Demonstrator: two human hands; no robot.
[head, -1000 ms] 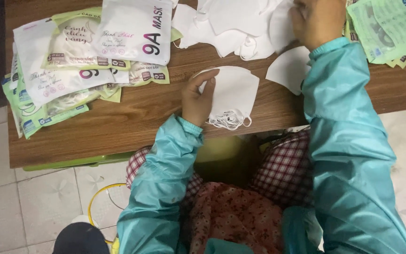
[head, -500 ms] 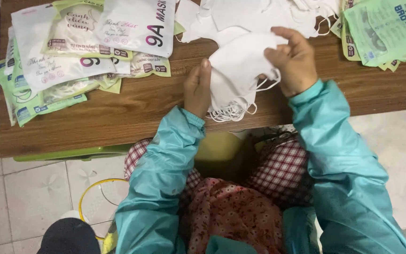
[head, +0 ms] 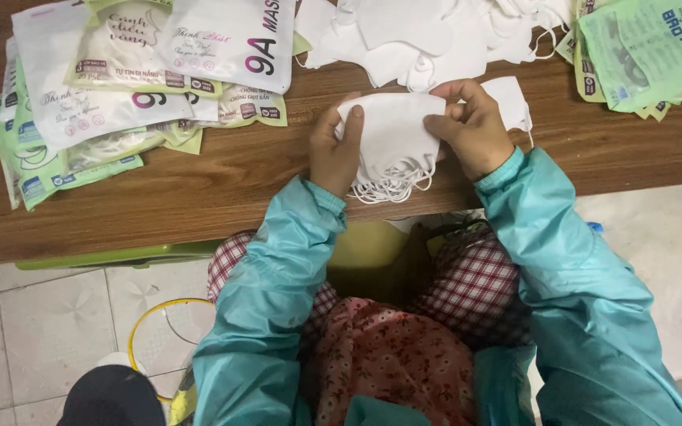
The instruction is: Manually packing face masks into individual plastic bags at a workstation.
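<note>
A small stack of white face masks (head: 392, 142) lies at the near edge of the brown wooden table (head: 222, 189), its ear loops hanging toward me. My left hand (head: 331, 150) grips the stack's left end, thumb on top. My right hand (head: 471, 126) pinches the stack's right end. Both arms wear teal sleeves. A loose heap of white masks (head: 428, 35) lies just beyond the hands.
Packaged masks in white and green bags (head: 120, 79) are piled on the table's left. More green packets (head: 645, 51) sit at the far right. Below the table are my lap in checked and floral cloth, a yellow ring (head: 148, 327) and a tiled floor.
My right hand came back from the far heap with a mask and laid it on the stack. Both hands now hold the stack's ends.
</note>
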